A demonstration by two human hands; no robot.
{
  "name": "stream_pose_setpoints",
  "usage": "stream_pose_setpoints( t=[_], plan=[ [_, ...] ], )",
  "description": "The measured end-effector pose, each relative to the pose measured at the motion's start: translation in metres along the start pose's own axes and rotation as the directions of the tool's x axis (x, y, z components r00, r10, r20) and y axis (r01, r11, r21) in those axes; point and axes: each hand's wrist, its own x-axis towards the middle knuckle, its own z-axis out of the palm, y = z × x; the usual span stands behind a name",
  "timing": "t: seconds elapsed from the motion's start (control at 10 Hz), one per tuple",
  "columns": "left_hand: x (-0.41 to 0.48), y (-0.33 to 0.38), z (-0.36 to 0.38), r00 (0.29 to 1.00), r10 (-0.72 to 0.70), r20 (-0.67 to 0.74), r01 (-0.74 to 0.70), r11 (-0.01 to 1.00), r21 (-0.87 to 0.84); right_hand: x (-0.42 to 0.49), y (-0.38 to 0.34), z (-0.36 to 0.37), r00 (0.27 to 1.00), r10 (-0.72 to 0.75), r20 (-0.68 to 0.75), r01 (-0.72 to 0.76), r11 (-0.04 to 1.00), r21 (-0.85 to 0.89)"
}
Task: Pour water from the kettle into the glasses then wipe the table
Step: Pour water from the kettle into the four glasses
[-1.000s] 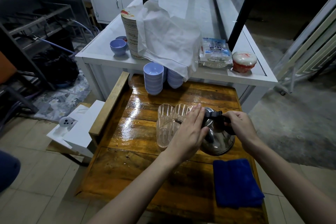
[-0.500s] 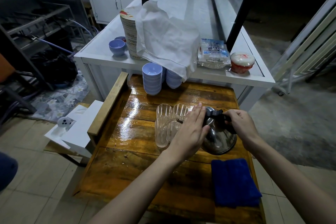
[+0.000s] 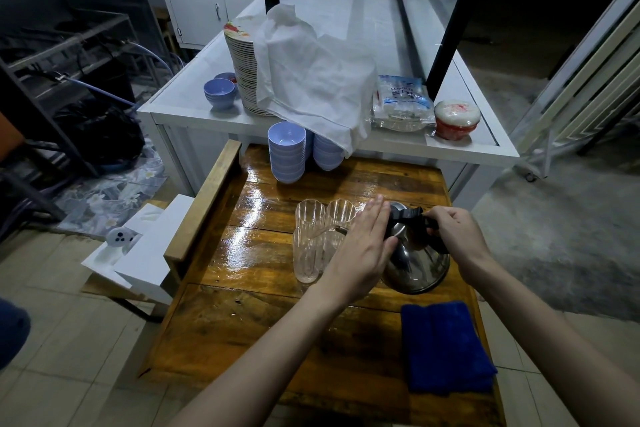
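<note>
Both hands work the kettle [image 3: 414, 260] on the wooden table [image 3: 242, 253]: right hand [image 3: 453, 236] clenched round its handle, left hand [image 3: 363, 246] flat against its lid, steadying the spout toward the glasses [image 3: 311, 246].

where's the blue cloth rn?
In the head view, the blue cloth lies folded on the wooden table at its near right corner, just in front of the kettle and untouched by either hand.

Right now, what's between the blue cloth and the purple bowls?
In the head view, the metal kettle and the clear glasses stand between the blue cloth and the purple bowls, with both hands on the kettle.
</note>
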Motion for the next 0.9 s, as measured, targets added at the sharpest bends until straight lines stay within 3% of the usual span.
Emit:
stream_pose_setpoints(
  t=[0.4, 0.9],
  plan=[
    [-0.0017, 0.0007, 0.0025, 1.0, -0.005, -0.001, 0.005, 1.0, -0.013, 0.0014, -0.0027, -0.0025, 0.998, -0.065, -0.002, 0.065, 0.996, -0.068],
    [0.0015, -0.0025, 0.0042, 1.0, 0.004, -0.016, -0.004, 1.0, -0.016, 0.0023, -0.0021, -0.0014, 0.999, -0.033, -0.012, 0.032, 0.998, -0.06]
  ],
)
